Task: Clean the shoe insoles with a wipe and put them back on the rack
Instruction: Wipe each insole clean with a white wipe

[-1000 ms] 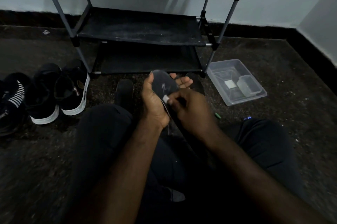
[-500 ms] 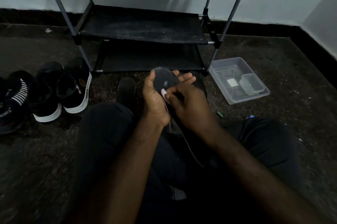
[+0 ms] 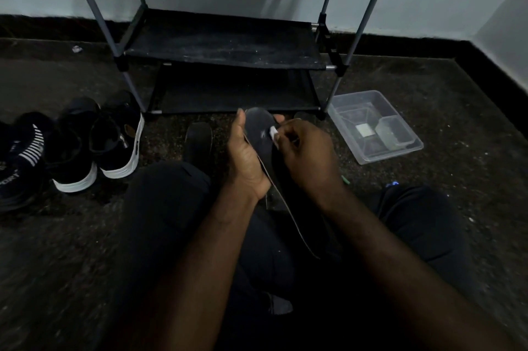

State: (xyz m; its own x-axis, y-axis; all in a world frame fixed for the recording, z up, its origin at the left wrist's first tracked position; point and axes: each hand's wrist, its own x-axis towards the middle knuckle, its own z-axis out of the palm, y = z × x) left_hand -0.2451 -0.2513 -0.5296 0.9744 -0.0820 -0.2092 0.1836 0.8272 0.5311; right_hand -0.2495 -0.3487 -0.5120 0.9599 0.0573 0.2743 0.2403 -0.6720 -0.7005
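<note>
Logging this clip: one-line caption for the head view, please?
The left hand holds a dark insole while the right hand presses a white wipe to it.

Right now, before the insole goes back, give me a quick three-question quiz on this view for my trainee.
1. True or false: the left hand holds the insole.
2. Where does the clear tub sit relative to the rack? A: on its middle shelf. B: on the floor to its right. C: on the floor to its left.
3. Fill the gap: the right hand pinches a white ____ against the insole.

Key: 1 true; 2 B; 3 wipe.
</note>
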